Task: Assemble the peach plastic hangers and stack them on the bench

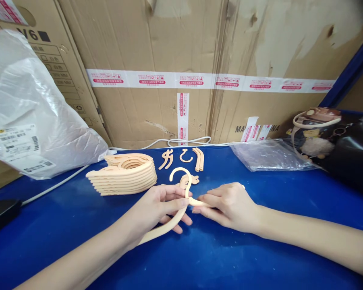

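A peach-coloured plastic clothes hanger (169,225) is held between both hands above the blue table, its hook curving up and to the left. My left hand (160,205) pinches it near the base of the hook, thumb on top. One long arm of the hanger runs down under that hand toward the lower left. My right hand (229,205) closes round a shorter arm on the right, close to the joint; its far end is hidden in the fingers. Just behind the hook lie some loose peach pieces (193,179), partly covered.
Left of centre stands a stack of folded peach hangers (123,177). Farther back lie loose hook pieces (166,159), another hook (185,156) and curved arm pieces (198,159). A clear plastic bag (266,155), a white parcel (33,112) and a white cable (157,141) border the blue table (260,257).
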